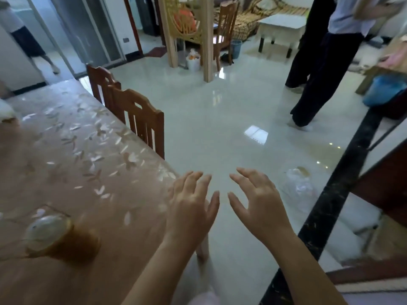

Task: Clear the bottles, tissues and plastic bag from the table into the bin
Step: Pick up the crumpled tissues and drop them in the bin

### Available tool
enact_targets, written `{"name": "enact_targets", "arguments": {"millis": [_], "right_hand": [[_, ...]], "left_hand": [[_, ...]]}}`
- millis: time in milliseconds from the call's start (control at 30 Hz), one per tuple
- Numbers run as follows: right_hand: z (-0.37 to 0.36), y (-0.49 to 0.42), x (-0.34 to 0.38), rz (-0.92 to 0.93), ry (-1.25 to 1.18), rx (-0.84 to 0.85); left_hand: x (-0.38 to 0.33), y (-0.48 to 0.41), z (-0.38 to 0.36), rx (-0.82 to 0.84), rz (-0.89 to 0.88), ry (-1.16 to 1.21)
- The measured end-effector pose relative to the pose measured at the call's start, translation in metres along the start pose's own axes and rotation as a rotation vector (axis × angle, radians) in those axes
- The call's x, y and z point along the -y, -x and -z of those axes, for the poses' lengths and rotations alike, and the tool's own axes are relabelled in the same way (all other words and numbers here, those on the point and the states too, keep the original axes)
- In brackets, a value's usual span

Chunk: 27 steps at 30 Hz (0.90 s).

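My left hand (190,205) and my right hand (257,199) are stretched out side by side over the near right corner of the table (72,150) and the floor beyond it. Both are empty with fingers spread. A clear plastic bag (298,186) with something brown at its top lies on the floor to the right of my right hand. A lying bottle with brown liquid (59,238) rests on the table at the lower left. A white object (6,113) shows at the table's far left edge. A blue bin (236,48) stands far off by a wooden chair.
Two wooden chairs (132,115) stand along the table's right side. A person in dark trousers (319,69) stands on the shiny floor at the right. Another person's legs (33,45) show at the far left. A dark ledge (330,205) runs diagonally at the right.
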State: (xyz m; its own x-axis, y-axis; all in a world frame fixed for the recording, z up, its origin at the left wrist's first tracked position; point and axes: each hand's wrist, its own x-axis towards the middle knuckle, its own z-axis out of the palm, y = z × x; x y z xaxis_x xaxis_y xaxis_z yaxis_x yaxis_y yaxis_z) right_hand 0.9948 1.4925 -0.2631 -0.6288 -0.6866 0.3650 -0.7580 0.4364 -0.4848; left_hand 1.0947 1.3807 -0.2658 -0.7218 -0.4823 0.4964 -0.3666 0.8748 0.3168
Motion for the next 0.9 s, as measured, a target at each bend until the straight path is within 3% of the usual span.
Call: {"name": "enact_targets", "arguments": {"millis": [467,733,900], "right_hand": [[0.0,-0.159,-0.132,-0.085,0.04,-0.015],[0.028,-0.278,-0.241,0.021,0.027,0.033],[0.025,-0.359,-0.278,0.123,0.009,0.083]], "left_hand": [[-0.013,-0.165,-0.137,0.027,-0.025,0.089],[-0.069,-0.291,-0.226,-0.012,0.105,0.058],[-0.068,-0.356,-0.252,-0.077,0.163,-0.009]]}}
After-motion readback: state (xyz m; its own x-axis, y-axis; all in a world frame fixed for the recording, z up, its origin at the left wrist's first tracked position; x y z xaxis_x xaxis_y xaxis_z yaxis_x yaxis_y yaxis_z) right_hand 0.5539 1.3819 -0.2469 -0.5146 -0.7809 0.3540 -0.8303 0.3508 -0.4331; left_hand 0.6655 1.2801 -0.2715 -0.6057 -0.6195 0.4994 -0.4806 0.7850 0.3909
